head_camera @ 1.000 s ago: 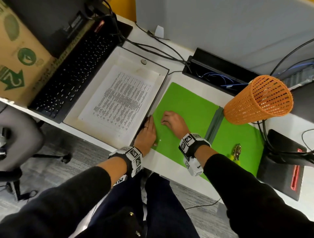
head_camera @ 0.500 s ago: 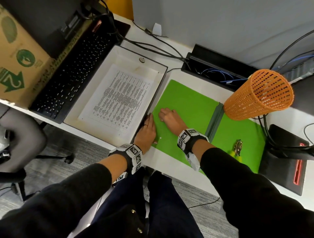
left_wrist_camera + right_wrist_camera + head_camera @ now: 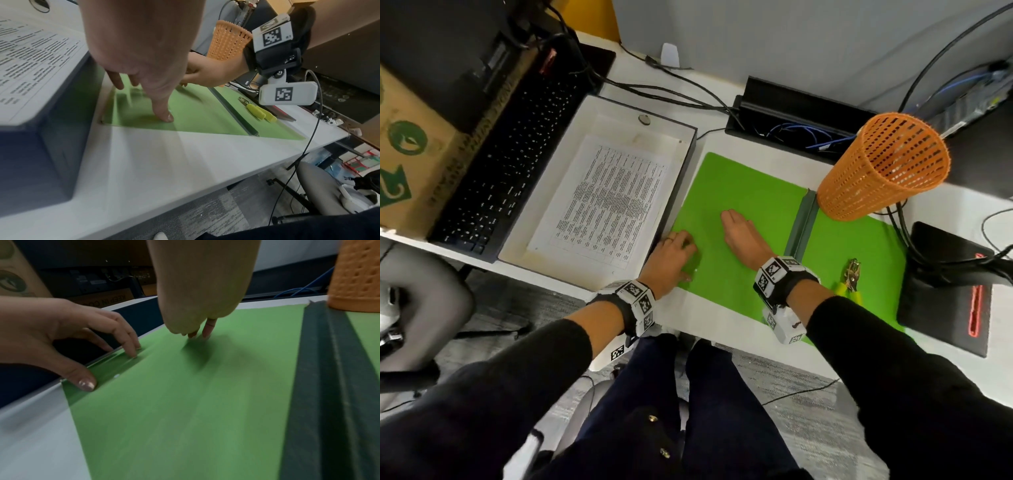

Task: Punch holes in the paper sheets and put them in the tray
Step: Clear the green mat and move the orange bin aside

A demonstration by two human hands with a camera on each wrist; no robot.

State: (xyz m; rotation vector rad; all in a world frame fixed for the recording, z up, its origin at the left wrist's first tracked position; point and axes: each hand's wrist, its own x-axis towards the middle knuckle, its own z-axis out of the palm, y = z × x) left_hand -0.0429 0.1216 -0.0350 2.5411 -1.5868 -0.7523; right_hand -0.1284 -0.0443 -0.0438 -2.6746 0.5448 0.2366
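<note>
A green sheet (image 3: 750,192) lies flat on the white desk, with a small punched hole near its left front corner (image 3: 116,376). My left hand (image 3: 671,257) rests on the sheet's left edge, thumb and fingertips pressing down beside the tray wall. My right hand (image 3: 743,236) touches the middle of the sheet with its fingertips (image 3: 206,332) pointing down. Neither hand holds anything. The white tray (image 3: 599,113) stands to the left with a printed sheet (image 3: 616,202) inside. A yellow-handled hole punch (image 3: 851,279) lies on the green surface to the right.
A dark strip (image 3: 803,222) crosses the green surface, and an orange mesh basket (image 3: 883,168) lies over its far end. A black keyboard (image 3: 500,164) and cardboard box (image 3: 407,154) are left of the tray. A black device (image 3: 948,291) and cables sit right.
My right hand has slid a little further away from my left hand across the green sheet. My left hand's fingers have shifted onto the sheet's left edge.
</note>
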